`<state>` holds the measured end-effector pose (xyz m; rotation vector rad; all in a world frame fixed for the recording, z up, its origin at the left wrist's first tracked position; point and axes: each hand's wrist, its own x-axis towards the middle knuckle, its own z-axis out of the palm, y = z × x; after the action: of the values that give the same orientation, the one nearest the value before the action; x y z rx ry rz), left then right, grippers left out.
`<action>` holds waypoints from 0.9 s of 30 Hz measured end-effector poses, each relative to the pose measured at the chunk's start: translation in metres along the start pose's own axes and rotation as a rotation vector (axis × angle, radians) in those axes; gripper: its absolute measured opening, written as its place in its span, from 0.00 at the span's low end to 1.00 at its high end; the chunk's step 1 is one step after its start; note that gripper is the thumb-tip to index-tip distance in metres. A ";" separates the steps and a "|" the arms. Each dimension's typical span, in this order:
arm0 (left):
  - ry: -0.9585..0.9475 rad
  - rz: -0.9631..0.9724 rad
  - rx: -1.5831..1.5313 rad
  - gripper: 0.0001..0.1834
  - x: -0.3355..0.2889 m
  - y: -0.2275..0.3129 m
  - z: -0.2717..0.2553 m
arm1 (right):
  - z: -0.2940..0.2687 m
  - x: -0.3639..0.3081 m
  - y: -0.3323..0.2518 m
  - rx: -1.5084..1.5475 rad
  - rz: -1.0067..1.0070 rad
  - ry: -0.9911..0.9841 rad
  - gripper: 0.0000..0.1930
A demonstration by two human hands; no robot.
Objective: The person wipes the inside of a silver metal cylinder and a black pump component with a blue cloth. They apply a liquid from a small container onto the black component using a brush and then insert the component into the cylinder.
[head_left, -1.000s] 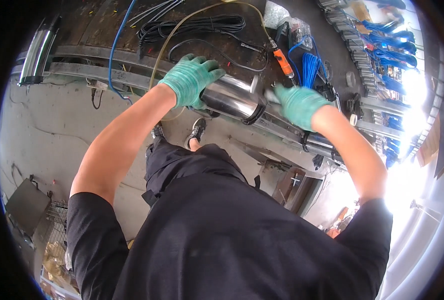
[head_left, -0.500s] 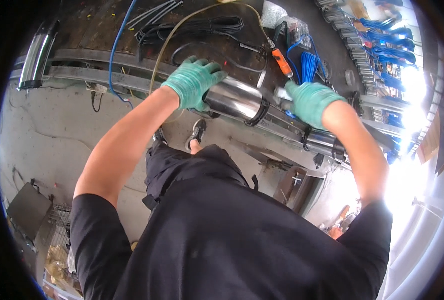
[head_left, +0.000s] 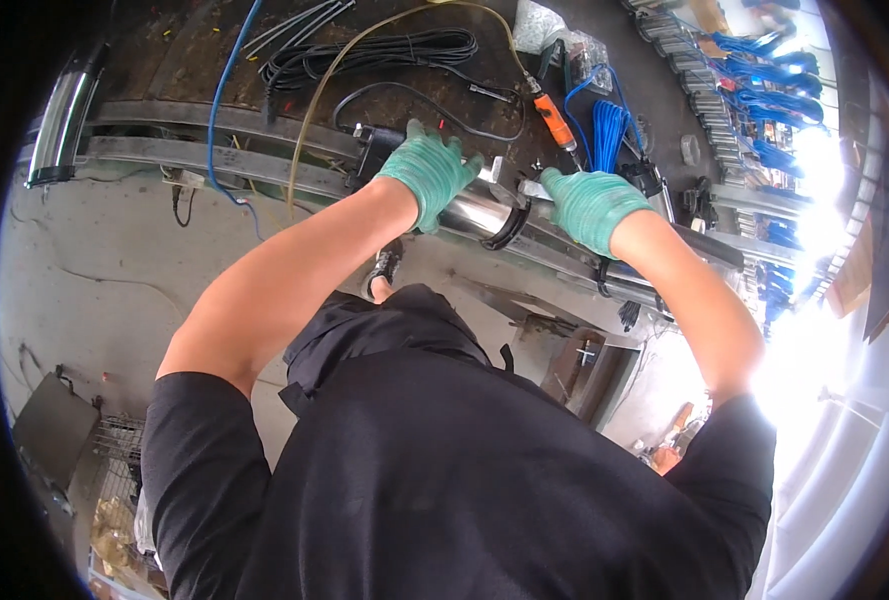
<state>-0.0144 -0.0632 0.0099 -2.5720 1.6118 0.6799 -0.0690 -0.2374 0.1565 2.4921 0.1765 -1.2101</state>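
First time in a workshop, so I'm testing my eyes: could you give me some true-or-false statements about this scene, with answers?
1. The green-gloved left hand touches the shiny metal cylinder. True.
2. The orange cylindrical tool lies left of the blue cable bundle. True.
3. The green-gloved right hand grips the orange tool. False: the tool lies beyond that hand, on the dark bench.
4. The black cable coil hangs off the bench. False: the coil lies on top.
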 end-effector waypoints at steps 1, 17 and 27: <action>-0.028 0.013 -0.028 0.65 0.000 -0.004 0.001 | -0.001 0.000 0.001 -0.005 -0.002 0.000 0.14; 0.099 0.044 -0.018 0.64 0.001 -0.003 0.015 | -0.021 -0.004 0.018 -0.132 0.037 -0.024 0.21; 0.061 0.053 -0.010 0.62 0.003 0.001 0.007 | -0.010 -0.008 0.021 -0.110 0.062 -0.047 0.21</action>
<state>-0.0164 -0.0650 0.0029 -2.5906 1.7037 0.6200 -0.0609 -0.2531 0.1740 2.3552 0.1482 -1.1995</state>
